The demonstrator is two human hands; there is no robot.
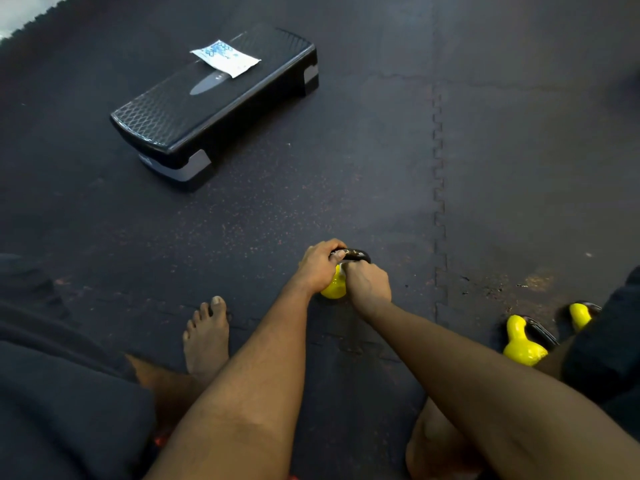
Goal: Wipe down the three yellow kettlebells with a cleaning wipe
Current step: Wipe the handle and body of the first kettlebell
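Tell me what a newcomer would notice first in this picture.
The left hand and right hand grip a small yellow kettlebell with a black handle at centre, on the dark rubber floor. A second yellow kettlebell and a third yellow kettlebell sit near the right edge. At upper left, a black plastic step platform carries a white-and-blue packet.

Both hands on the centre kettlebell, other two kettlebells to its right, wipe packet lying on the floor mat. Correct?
No. Head view: the wipe packet lies on the black step platform, which stands on the floor mat. Rest holds: left hand and right hand on the centre kettlebell, second kettlebell and third kettlebell to its right.
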